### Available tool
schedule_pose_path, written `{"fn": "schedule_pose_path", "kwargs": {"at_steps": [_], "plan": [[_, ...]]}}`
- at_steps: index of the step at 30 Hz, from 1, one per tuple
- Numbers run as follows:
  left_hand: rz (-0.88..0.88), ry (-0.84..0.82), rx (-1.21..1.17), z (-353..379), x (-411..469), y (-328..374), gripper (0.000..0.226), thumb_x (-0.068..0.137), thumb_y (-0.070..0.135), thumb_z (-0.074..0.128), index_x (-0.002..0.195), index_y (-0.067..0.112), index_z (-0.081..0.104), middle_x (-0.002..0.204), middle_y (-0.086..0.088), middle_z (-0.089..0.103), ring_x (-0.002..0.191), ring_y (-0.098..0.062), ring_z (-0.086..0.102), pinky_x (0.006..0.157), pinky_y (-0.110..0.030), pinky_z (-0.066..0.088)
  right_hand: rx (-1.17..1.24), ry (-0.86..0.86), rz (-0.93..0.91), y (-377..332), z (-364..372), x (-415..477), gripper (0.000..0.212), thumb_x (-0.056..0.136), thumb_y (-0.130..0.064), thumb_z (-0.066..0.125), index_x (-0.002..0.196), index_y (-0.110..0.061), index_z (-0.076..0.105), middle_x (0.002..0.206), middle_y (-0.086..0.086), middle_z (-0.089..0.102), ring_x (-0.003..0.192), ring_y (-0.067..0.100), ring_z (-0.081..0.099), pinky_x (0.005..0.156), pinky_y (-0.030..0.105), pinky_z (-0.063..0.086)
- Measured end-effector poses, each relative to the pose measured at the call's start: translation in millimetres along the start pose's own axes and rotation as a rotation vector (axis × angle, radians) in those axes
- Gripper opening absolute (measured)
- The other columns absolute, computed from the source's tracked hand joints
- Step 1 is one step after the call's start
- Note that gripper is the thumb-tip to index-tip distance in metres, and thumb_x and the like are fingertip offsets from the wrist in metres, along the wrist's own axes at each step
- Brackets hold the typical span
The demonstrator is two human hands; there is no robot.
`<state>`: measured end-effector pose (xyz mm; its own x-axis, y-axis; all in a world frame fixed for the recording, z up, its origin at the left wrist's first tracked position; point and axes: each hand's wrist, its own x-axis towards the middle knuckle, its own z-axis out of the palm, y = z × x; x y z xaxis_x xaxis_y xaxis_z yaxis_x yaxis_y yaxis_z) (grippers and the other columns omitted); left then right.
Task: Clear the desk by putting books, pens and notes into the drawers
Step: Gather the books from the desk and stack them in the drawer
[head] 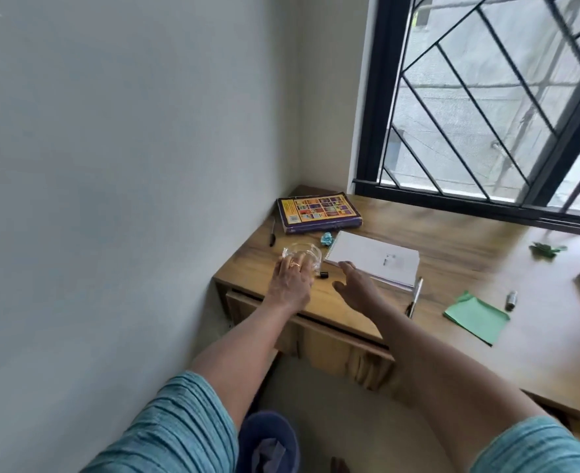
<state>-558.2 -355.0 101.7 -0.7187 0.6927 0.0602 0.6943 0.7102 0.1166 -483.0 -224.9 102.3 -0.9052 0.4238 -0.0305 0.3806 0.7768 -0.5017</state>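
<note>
We take the notepad (374,259) next
Our left hand (292,276) grips the clear container (304,255); our right hand (353,285), fingers loose, should lift its eight-o'clock corner.

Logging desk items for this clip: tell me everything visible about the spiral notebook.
The spiral notebook lies flat on the wooden desk. Its top sheet is white with a few dark marks near the middle; wire coils run along its left short edge, and stacked pages show at the near side. The right hand reaches its near left corner with straight fingers; contact is unclear. A crumpled blue paper ball sits beside the coils, a pen by the near right corner.
</note>
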Motion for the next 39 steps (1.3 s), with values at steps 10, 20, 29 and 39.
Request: {"fn": "schedule_pose_path", "kwargs": {"at_steps": [10, 20, 29, 39], "plan": [[-0.133, -0.016, 0.032, -4, 193, -41, 0.053, 0.101, 0.017, 0.035, 0.15, 0.012, 0.018, 0.158, -0.006, 0.014, 0.144, -0.027, 0.012, 0.119, -0.036, 0.013, 0.174, 0.14, 0.16, 42, -29, 203, 0.02, 0.092, -0.015, 0.047, 0.108, -0.014, 0.059, 0.112, 0.014, 0.064, 0.102, 0.033, 0.061, 0.08, 0.035, 0.048], [-0.152, -0.285, 0.042, 36, 308, -41, 0.08, 0.084, 0.039, 0.066, 0.147, 0.015, 0.022, 0.152, -0.012, 0.028, 0.138, -0.029, 0.03, 0.111, -0.042, 0.033, 0.187, 0.024, 0.539, 77, -10, 325, 0.046, 0.094, -0.029, 0.048, 0.131, -0.002, 0.042, 0.13, 0.018, 0.046, 0.119, 0.033, 0.045, 0.097, 0.039, 0.039], [0.054, -0.257, 0.284, 49, 320, -48, 0.083, 0.087, 0.04, 0.06, 0.15, 0.016, 0.011, 0.155, -0.01, 0.019, 0.132, -0.032, 0.029, 0.1, -0.04, 0.044, 0.844, -0.124, 0.814, 98, -28, 359, 0.037, 0.083, -0.039, 0.065, 0.103, -0.009, 0.058, 0.087, 0.008, 0.068, 0.082, 0.022, 0.069, 0.089, 0.036, 0.054], [0.016, 0.311, 0.151, 17, 295, -29, 0.045, 0.076, 0.011, 0.071, 0.12, 0.007, 0.061, 0.089, -0.013, 0.073, 0.077, -0.027, 0.071, 0.057, -0.034, 0.057, 1.52, -0.088, 0.525, 61, -68, 325, 0.02, 0.082, -0.008, 0.055, 0.101, -0.002, 0.053, 0.081, 0.014, 0.064, 0.065, 0.024, 0.064, 0.053, 0.027, 0.054]]}}
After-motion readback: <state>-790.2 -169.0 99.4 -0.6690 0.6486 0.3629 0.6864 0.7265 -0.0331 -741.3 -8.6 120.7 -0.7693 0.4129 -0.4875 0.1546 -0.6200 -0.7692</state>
